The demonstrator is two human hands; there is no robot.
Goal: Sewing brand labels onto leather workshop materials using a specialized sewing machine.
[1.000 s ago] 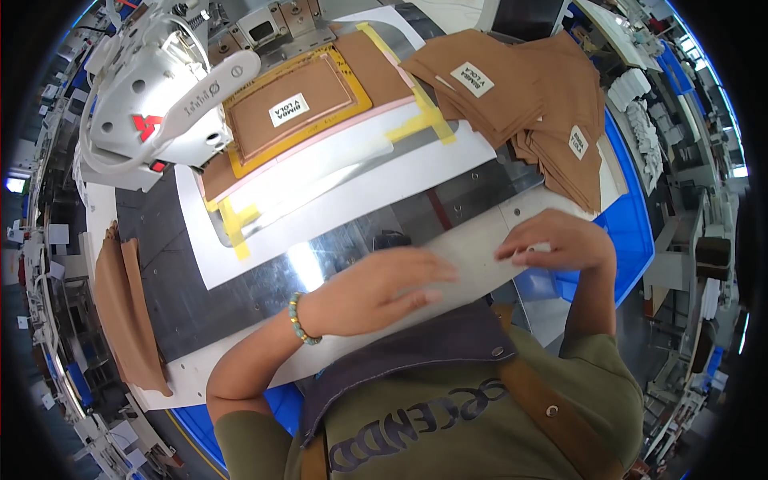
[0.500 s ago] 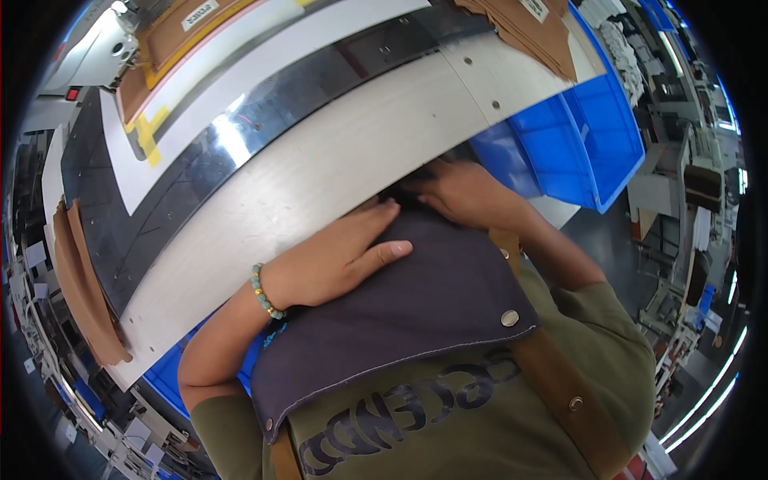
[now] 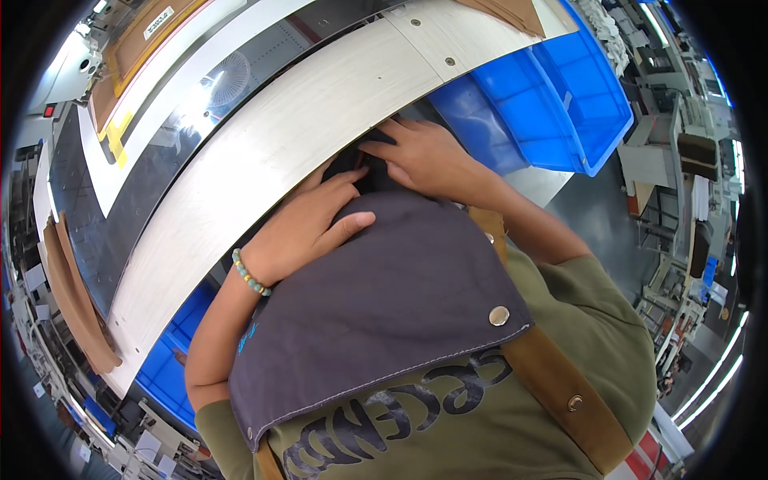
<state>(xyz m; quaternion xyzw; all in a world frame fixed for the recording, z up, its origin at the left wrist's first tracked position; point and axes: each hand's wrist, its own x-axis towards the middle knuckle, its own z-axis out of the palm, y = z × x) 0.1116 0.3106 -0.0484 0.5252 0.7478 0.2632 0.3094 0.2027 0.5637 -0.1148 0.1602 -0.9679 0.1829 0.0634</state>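
Both hands are low in front of me, by the near edge of a pale metal-topped table (image 3: pixel 264 148). My left hand (image 3: pixel 304 220), with a bead bracelet (image 3: pixel 250 274) at the wrist, has its thumb stretched out over the dark apron (image 3: pixel 384 280). Its fingers are apart and reach toward the dark gap below the table edge. To its right, my right hand (image 3: pixel 428 160) has spread fingers pointing left, some tips partly hidden under the edge. Between the hands lies dark, shadowed material; I cannot make out what it is, and neither hand visibly grips anything.
Blue plastic bins (image 3: pixel 572 120) stand at the table's right end, and another blue bin (image 3: pixel 172 344) is below its left side. Brown fabric pieces (image 3: pixel 76 296) hang over the left edge; more brown pieces (image 3: pixel 512 14) lie at the far right. A white machine (image 3: pixel 68 68) stands far left.
The view has shifted, so the table sits higher and further left. My right hand's fingers have spread and show more clearly. My left fingers have bent slightly and moved toward the dark gap.
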